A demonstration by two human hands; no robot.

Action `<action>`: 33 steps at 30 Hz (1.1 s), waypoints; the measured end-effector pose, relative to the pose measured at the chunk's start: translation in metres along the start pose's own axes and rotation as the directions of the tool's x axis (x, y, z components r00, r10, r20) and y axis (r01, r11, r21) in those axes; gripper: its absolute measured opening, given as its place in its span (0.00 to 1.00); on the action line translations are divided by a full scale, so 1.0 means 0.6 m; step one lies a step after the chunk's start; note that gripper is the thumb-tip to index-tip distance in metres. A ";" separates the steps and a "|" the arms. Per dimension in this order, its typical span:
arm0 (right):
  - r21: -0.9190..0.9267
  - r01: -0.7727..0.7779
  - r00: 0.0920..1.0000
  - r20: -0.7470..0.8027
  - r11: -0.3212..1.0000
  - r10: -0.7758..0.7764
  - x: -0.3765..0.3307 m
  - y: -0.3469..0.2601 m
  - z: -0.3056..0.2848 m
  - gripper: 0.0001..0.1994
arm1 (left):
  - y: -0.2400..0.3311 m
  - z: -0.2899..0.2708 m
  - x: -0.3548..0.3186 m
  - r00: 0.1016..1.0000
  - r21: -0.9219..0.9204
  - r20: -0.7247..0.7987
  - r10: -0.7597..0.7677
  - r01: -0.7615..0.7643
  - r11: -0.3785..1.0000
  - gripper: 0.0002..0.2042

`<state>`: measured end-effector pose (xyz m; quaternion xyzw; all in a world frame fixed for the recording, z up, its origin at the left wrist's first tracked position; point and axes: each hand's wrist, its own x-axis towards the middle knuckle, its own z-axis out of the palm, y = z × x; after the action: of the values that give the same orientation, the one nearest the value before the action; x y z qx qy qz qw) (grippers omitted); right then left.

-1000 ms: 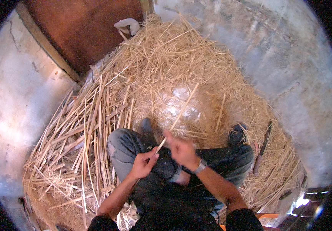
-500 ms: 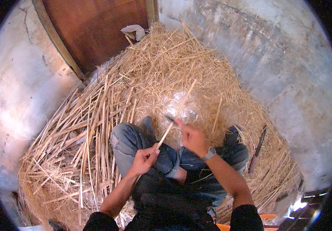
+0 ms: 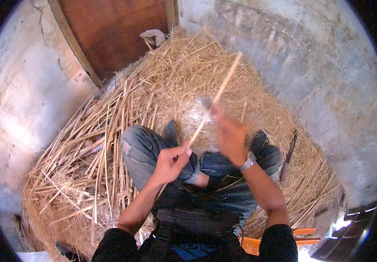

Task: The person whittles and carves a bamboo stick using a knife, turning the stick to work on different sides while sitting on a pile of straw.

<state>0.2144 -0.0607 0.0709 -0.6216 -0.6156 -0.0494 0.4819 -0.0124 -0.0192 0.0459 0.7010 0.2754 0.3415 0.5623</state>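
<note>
While left hand (image 3: 169,162) grips long pale stalk (image 3: 217,97), tilted upward, right hand (image 3: 229,136) blurred, grip unclear

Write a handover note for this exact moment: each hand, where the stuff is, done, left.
Left hand: pinches the lower end of a long pale stalk that slants up and away over the lap.
Right hand: blurred, on the stalk higher up; a dark tip shows by it, cannot tell what.
Things: straw pile all around the seated person's legs; dark long tool lying on the straw at right.
Done: unclear from this view.
Left: the stalk is in hand, not laid down.
</note>
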 end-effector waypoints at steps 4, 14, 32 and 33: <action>0.036 0.153 0.941 0.299 0.987 -0.157 -0.045 -0.049 0.013 0.17 | -0.023 -0.005 -0.001 0.998 -0.220 -0.032 -0.061 0.053 0.974 0.14; 0.550 -0.231 0.946 -0.065 0.802 0.317 0.038 0.043 -0.046 0.19 | -0.024 -0.020 0.034 0.980 -0.292 0.110 -0.168 0.193 0.937 0.16; 0.094 -0.330 0.925 0.230 0.939 0.302 0.080 0.221 0.222 0.19 | -0.203 -0.091 0.032 0.943 -0.027 -0.046 -0.328 0.327 0.945 0.12; 0.068 -0.311 0.926 0.245 0.948 0.286 0.070 0.209 0.240 0.19 | -0.214 -0.099 0.029 0.972 0.022 -0.041 -0.230 0.231 0.973 0.11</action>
<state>0.2493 0.0923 -0.0457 -0.6832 -0.5677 0.1300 0.4404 -0.0485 0.0574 -0.0684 0.6651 0.3698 0.2836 0.5835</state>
